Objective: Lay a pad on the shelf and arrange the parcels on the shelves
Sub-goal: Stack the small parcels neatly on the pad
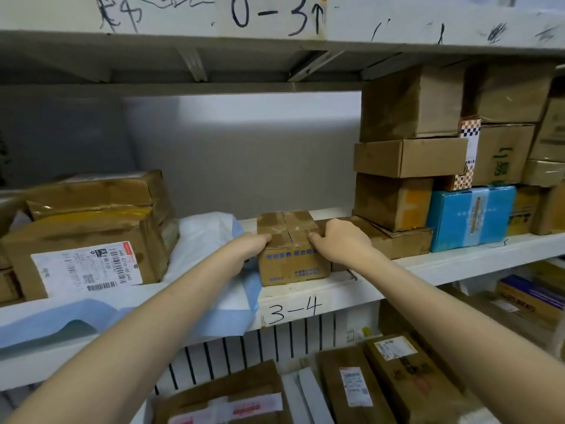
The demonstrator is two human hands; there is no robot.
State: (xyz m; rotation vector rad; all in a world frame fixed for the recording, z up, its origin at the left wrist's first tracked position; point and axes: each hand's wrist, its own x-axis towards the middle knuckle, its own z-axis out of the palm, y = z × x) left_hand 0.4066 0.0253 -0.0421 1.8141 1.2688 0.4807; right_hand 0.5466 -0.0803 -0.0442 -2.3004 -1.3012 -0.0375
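Note:
A small taped cardboard parcel (290, 249) with blue print stands on the white shelf (458, 264) marked 3-4, at the right edge of a blue and white pad (201, 237). My left hand (249, 249) grips the parcel's left side. My right hand (339, 240) grips its right top edge. The pad lies crumpled on the shelf, its blue edge hanging over the front lip. A large brown parcel (88, 240) with a white label sits on the pad at the left.
A stack of cardboard boxes (409, 154) and a blue box (470, 215) fill the shelf's right side. A flat box (397, 240) lies right beside the held parcel. More parcels (394, 381) lie on the lower shelf. An upper shelf (275, 41) hangs overhead.

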